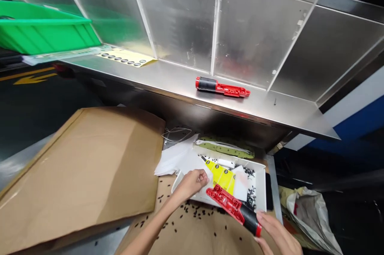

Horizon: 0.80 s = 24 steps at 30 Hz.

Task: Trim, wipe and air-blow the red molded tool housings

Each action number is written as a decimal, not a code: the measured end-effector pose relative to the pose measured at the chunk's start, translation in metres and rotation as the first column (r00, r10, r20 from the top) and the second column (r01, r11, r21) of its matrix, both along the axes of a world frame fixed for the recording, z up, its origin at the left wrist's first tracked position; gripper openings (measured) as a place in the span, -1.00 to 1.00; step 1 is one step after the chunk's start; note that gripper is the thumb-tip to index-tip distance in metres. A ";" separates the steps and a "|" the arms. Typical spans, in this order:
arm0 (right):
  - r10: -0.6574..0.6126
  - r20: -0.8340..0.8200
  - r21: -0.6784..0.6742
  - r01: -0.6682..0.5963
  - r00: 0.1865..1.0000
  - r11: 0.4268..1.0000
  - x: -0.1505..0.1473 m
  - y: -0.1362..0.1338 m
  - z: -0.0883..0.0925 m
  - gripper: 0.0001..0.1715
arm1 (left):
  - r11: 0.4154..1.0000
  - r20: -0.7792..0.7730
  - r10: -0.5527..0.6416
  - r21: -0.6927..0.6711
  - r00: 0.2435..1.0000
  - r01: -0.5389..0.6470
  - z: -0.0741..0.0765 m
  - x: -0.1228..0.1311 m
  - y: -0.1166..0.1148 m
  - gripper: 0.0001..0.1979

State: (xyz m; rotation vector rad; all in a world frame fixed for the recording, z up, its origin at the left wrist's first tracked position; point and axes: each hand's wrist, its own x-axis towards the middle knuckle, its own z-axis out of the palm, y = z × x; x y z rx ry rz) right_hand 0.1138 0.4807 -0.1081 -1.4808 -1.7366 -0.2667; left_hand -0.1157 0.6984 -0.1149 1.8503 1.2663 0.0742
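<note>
Over the cardboard's (204, 243) near right corner, my right hand (279, 239) is clamped on 1 red housing (235, 209). My left hand (190, 185) curls at the white tray's (261, 185) near rim; I cannot tell its grip. 1 matching housing (222, 87) lies on the steel shelf (180, 81), probably finished; loose screws (195, 213) lie unused.

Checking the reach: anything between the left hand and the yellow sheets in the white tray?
Nothing visible. The left hand is at the white tray, beside the yellow sheets; the right hand's red housing lies clear of that gap.
</note>
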 end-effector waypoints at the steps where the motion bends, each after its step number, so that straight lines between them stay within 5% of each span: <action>1: 0.035 0.077 0.025 -0.037 0.996 0.999 0.004 -0.003 0.008 -0.67 | 1.000 0.008 -0.003 -0.013 1.000 0.003 -0.003 0.007 -0.007 -0.80; 5: 0.138 0.277 0.001 -0.144 0.951 0.990 0.013 -0.016 0.023 -0.65 | 1.000 0.029 0.004 -0.016 1.000 -0.004 -0.002 0.023 -0.030 -0.78; 10: 0.198 0.412 -0.097 -0.174 0.889 0.980 0.008 -0.030 0.011 -0.56 | 0.998 0.048 0.016 0.060 0.999 -0.019 0.011 0.033 -0.052 -0.78; 20: -0.003 0.120 0.018 0.001 0.993 1.000 -0.025 -0.036 -0.003 -0.67 | 0.987 0.091 0.069 0.139 0.993 -0.082 0.015 0.041 -0.083 -0.82; 24: -0.040 0.137 0.017 0.038 0.990 0.999 -0.026 -0.037 -0.008 -0.71 | 0.983 0.113 0.085 0.151 0.990 -0.102 0.012 0.040 -0.093 -0.84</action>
